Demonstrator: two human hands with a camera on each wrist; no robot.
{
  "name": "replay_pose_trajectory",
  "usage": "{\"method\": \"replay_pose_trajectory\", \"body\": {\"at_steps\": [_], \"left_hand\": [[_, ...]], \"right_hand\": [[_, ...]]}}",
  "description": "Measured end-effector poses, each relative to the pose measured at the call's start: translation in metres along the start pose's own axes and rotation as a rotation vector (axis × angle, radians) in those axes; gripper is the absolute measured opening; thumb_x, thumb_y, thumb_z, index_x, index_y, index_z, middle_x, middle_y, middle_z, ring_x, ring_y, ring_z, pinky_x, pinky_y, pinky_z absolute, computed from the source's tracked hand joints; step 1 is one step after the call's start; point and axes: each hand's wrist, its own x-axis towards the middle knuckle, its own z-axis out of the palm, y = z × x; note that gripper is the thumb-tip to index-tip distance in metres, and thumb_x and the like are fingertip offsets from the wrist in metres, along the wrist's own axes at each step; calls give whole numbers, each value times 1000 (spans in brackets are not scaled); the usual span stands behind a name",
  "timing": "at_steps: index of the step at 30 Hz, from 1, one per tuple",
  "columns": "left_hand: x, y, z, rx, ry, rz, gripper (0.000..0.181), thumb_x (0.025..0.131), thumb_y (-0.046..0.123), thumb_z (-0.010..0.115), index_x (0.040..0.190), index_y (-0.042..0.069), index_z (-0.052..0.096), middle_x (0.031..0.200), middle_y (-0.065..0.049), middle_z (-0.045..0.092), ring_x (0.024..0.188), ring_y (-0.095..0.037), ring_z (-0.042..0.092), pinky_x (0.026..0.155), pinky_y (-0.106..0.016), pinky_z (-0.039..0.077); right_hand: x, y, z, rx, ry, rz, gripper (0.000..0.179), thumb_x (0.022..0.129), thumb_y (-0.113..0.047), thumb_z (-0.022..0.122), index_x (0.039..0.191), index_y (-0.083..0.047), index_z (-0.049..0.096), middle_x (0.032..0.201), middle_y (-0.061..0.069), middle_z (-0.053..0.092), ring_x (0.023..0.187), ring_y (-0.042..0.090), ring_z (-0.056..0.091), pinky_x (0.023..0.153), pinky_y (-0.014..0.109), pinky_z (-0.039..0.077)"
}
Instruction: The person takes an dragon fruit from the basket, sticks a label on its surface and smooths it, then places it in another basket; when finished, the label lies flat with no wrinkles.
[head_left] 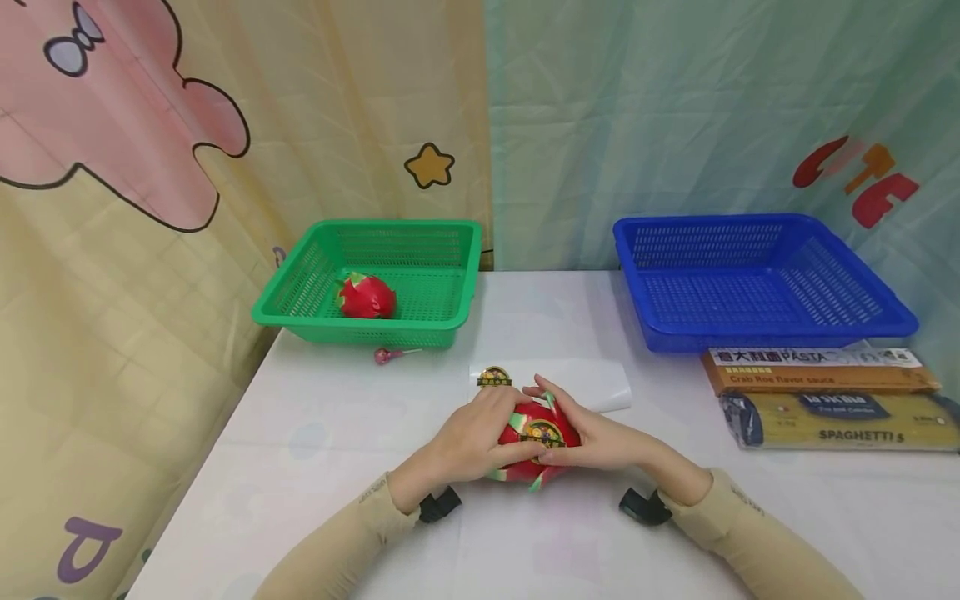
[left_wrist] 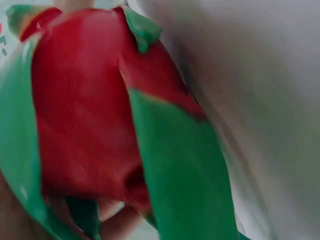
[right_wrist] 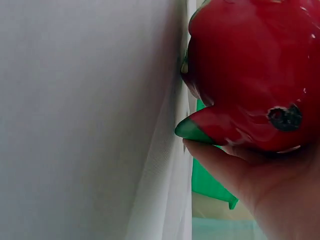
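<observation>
A red dragon fruit with green-tipped scales lies on the white table in front of me, held from both sides. On its upper face is a round, dark-and-gold label sticker. My left hand grips the left side and my right hand the right, both thumbs on the sticker. Close up in the left wrist view, green scales frame the dragon fruit. The right wrist view shows a dark stem scar on the dragon fruit. Just behind the hands lies a white sticker sheet bearing a similar label.
A green basket at the back left holds another dragon fruit. A lollipop lies before it. At the back right stands a blue basket, with a pasta box and a spaghetti pack in front.
</observation>
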Motion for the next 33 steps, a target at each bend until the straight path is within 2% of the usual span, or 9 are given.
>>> {"method": "replay_pose_trajectory", "body": {"at_steps": [3, 7, 10, 14, 18, 25, 29, 33], "left_hand": [[-1, -1, -1, 25, -28, 48, 73, 81, 69, 51, 130, 16, 43, 118, 5, 48, 109, -10, 41, 73, -25, 49], [-3, -3, -1, 39, -44, 102, 81, 79, 69, 55, 135, 14, 38, 126, 2, 44, 115, -13, 38, 73, -25, 49], [-3, -3, -1, 22, -51, 115, 78, 82, 67, 53, 136, 13, 37, 129, 1, 43, 113, -12, 40, 73, -24, 49], [-4, -3, 0, -8, -52, 134, 72, 85, 62, 51, 134, 12, 38, 128, 0, 43, 108, -11, 43, 73, -23, 47], [-4, -4, -1, -21, -55, 159, 68, 88, 58, 48, 134, 9, 37, 130, -2, 42, 112, -13, 41, 81, -25, 46], [-4, -6, -3, -63, -71, 192, 62, 92, 51, 47, 136, 8, 37, 132, -3, 41, 118, -13, 37, 89, -28, 42], [-5, -9, -4, -98, -88, 192, 60, 93, 49, 45, 136, 8, 37, 134, -3, 39, 121, -14, 35, 93, -31, 41], [-7, -10, -5, -120, -96, 169, 59, 94, 50, 43, 136, 9, 37, 136, -3, 39, 123, -15, 34, 95, -34, 41]], "right_hand": [[-3, 1, -1, -10, -25, 9, 96, 87, -29, 68, 151, -26, -3, 145, -2, 28, 120, 18, 45, 98, 31, 38], [-5, 1, -2, -2, -29, 40, 96, 86, -29, 69, 150, -31, -3, 138, -2, 34, 115, 17, 48, 96, 33, 40], [-6, 0, -2, -16, -32, 38, 97, 85, -31, 69, 149, -36, -3, 138, -2, 35, 115, 16, 48, 97, 34, 40], [-8, 0, -3, -40, -44, 25, 96, 86, -32, 69, 151, -31, -2, 142, -1, 33, 116, 18, 48, 96, 37, 40], [-9, 1, -7, -2, -71, 18, 91, 88, -28, 66, 152, -24, 2, 147, 2, 27, 122, 21, 44, 98, 37, 39], [-7, 7, -16, 101, -155, -74, 83, 91, -17, 61, 151, -12, 3, 151, 13, 18, 130, 29, 34, 103, 27, 32], [-7, 11, -19, 162, -174, -140, 75, 93, -9, 56, 151, -6, 8, 152, 18, 16, 133, 20, 32, 104, 24, 31], [-7, 13, -19, 208, -140, -199, 71, 93, -3, 54, 150, -6, 12, 153, 20, 14, 135, 12, 28, 106, 23, 28]]}}
